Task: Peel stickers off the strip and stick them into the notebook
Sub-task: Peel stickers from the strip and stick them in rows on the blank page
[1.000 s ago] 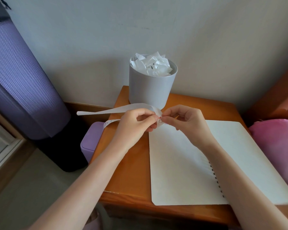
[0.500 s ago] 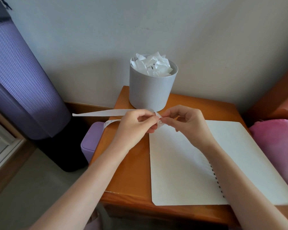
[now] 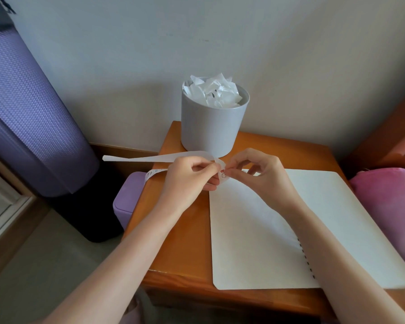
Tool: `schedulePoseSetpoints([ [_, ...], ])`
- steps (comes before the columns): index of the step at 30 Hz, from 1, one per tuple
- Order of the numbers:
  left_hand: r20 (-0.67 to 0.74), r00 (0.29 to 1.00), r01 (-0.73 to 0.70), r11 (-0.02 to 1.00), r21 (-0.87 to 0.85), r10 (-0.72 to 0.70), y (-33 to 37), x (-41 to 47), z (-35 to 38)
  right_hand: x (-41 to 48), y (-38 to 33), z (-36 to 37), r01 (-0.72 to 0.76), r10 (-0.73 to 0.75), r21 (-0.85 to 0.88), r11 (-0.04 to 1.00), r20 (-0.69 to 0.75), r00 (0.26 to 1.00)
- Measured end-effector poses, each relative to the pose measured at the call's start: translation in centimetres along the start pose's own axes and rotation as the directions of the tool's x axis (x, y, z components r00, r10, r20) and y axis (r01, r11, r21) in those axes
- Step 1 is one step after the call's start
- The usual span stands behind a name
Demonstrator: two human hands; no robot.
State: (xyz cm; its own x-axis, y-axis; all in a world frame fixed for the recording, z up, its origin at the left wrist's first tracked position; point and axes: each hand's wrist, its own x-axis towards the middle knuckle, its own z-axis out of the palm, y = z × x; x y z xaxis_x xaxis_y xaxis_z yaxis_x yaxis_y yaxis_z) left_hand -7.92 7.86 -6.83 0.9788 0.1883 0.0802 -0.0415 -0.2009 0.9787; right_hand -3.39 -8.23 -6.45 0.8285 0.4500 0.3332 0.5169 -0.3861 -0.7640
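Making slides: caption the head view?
Left hand and right hand pinch the sticker strip near the open notebook.

Notebook (image 3: 255, 230) on table (image 3: 173, 230), bin (image 3: 211, 127) behind, box (image 3: 126, 202) left.

Your wooden worktop (image 3: 189, 249) carries an open notebook (image 3: 255, 242) on its right side and a grey tub (image 3: 211, 129) of crumpled paper at the back.

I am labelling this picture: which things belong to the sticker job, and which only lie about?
In the job: sticker strip in the left hand; sticker pinched by the right hand; notebook.
Lying about: grey tub of crumpled paper; purple box; rolled purple mat; pink fabric.
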Motion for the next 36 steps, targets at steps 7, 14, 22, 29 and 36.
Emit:
schedulePoseSetpoints([
  [7, -0.014, 1.0, 0.005, 1.0, 0.03, -0.004, -0.2, 0.0, 0.0, 0.1, 0.1, 0.0, 0.003, -0.002, -0.056, 0.998, 0.026, 1.0],
  [14, -0.033, 0.999, 0.027, 0.999, 0.026, -0.026, -0.3, 0.1, 0.1, 0.2, 0.0, 0.1, 0.028, -0.026, -0.082, 0.996, 0.021, 0.999],
  [22, -0.029, 0.999, 0.031, 1.0, 0.0, -0.031, -0.2, 0.1, 0.2, 0.2, -0.1, 0.0, -0.025, 0.027, -0.034, 0.999, 0.043, 0.999],
  [29, -0.059, 0.998, 0.02, 0.999, 0.027, -0.019, -0.2, 0.1, 0.0, 0.4, -0.3, -1.2, -0.186, 0.195, 0.181, 0.966, -0.032, 0.98],
  [36, -0.066, 0.998, 0.025, 0.999, 0.041, -0.022, -0.2, 0.1, -0.1, 0.4, 2.2, -2.8, -0.42, 0.417, 0.009, 0.908, -0.13, 0.899],
])
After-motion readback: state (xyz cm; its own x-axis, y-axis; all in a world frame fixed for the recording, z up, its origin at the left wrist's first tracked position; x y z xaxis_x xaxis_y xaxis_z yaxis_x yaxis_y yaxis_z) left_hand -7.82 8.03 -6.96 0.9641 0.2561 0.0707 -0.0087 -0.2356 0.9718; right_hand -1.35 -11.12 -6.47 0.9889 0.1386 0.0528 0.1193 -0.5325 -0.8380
